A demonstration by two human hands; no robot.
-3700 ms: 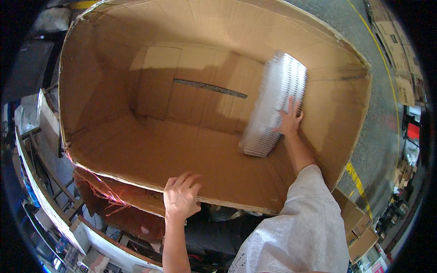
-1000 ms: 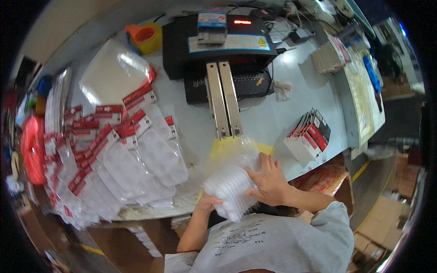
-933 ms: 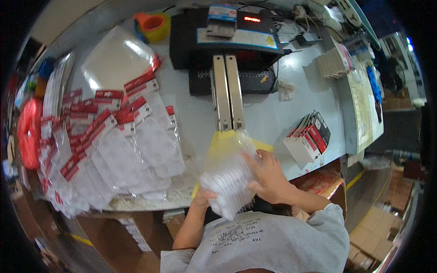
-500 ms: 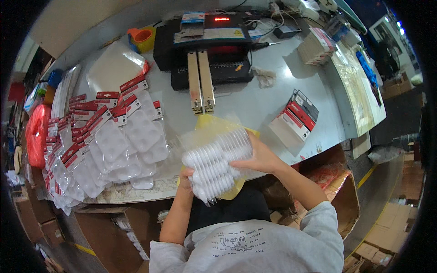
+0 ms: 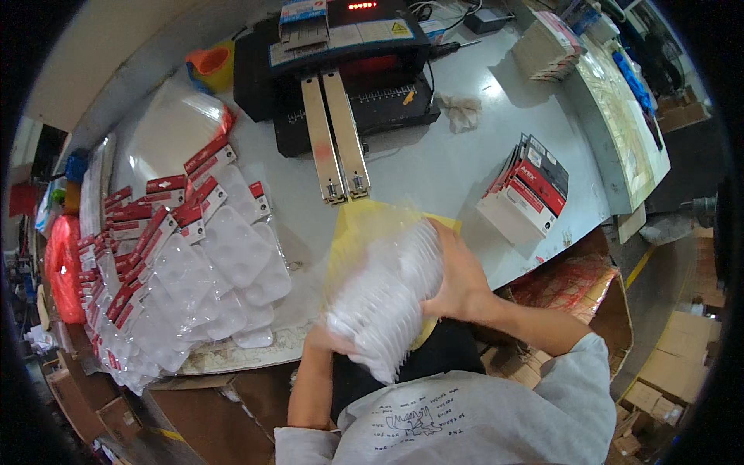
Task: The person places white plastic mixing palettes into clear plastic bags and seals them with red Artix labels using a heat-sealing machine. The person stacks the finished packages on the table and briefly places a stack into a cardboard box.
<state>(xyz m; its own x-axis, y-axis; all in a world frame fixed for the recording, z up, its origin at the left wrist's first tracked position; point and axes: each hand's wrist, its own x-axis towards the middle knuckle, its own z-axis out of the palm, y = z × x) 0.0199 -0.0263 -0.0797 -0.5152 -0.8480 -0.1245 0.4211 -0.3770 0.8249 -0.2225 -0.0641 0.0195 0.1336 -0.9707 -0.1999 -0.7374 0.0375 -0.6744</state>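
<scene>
A thick stack of white plastic welled trays [image 5: 387,298], apparently in clear bags, is tilted between my two hands above the table's front edge. My left hand [image 5: 332,339] grips its lower left end, with the fingertips smeared by motion. Around the right side of the stack, my right hand [image 5: 459,275] is closed, thumb on the near face. Beneath the stack lies a yellow sheet [image 5: 347,232], partly covered. To the left, bagged white trays [image 5: 225,256] with red and white header cards are heaped in overlapping rows.
A black machine [image 5: 333,54] with a red lit display stands at the back, two metal rails [image 5: 339,139] reaching toward me. Red-black-white cards [image 5: 527,190] stand at the right. Clear bags [image 5: 174,128] lie at the back left. An open carton [image 5: 577,298] sits below the table's right edge.
The stack has turned to a steeper tilt and moved slightly right and down, both hands staying on it. The whole view has also shifted and rotated a little.
</scene>
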